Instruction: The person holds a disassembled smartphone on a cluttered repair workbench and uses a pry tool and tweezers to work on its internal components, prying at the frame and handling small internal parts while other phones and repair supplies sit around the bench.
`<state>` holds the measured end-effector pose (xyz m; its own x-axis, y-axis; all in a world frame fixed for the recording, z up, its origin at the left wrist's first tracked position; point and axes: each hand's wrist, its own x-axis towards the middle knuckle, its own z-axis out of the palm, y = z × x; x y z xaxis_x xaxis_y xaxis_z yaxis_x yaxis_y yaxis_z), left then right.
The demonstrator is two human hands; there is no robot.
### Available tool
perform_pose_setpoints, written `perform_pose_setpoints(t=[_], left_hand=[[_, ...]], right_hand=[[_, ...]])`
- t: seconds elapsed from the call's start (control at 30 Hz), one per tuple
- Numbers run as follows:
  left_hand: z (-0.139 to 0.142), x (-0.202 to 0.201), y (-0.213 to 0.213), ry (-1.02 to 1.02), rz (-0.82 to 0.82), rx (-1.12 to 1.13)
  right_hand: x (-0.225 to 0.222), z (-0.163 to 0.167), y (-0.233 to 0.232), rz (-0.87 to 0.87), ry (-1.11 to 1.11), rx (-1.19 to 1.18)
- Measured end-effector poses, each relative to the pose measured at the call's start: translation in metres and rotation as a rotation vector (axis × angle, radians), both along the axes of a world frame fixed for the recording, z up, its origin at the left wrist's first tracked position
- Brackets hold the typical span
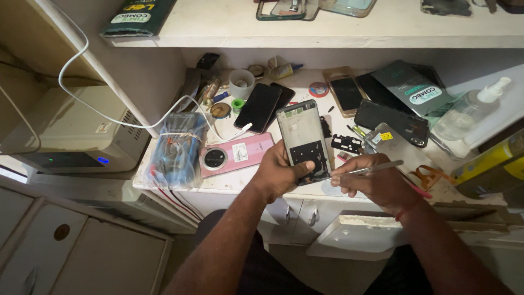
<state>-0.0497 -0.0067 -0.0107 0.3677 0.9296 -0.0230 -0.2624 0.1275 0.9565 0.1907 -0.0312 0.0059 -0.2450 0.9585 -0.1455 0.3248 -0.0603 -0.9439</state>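
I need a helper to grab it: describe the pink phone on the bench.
On the cluttered white bench, look left of the left hand. The pink phone lies flat beside a blue bundle, the only pink one, with a big round black camera ring.

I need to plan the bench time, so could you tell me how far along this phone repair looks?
Done: the pink back cover is off and lies on the bench, and a small black part lies loose. In hand: the left hand holds the opened phone frame while the right hand works tweezers at its lower end. Left: the cover is not yet refitted.
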Motion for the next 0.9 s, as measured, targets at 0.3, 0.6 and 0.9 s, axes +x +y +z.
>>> perform_pose_setpoints(t=[0.3, 0.6, 0.9], left_hand=[[0.003, 0.001, -0.001, 0.012, 0.01, -0.01], [-0.012, 0.004, 0.007, -0.077, 0.019, 0.055], [-0.023, 0.011, 0.01, -0.063, 0.042, 0.044]], right_hand=[[0.001, -0.001, 0.001, 0.009, -0.028, 0.017], [-0.006, 0.0, -0.011, -0.099, -0.19, 0.082], [-0.009, -0.032, -0.016, -0.157, -0.137, 0.42]])
